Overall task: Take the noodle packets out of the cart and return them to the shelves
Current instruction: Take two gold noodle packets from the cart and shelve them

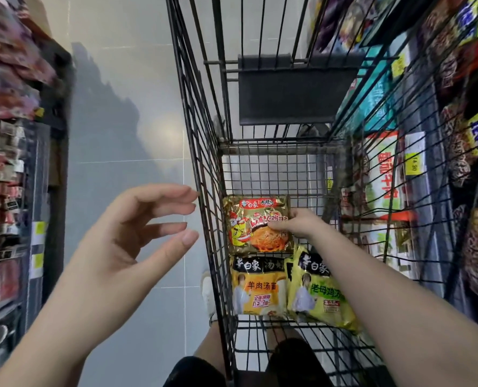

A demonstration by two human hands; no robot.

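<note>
Three noodle packets lie on the floor of the black wire cart [204, 169]. A gold packet [251, 222] with a red chicken drawing lies farthest from me, and my right hand [302, 223] pinches its right edge inside the cart. Nearer to me lie a yellow-orange packet [253, 286] and a yellow-green packet [318, 294], side by side. My left hand [137, 236] hovers outside the cart's left wall, fingers spread and relaxed, holding nothing.
Shelves [383, 174] full of noodle packets run close along the cart's right side. Another stocked shelf [11, 174] stands at the left. Grey tiled floor [126, 88] lies between it and the cart. My legs stand behind the cart.
</note>
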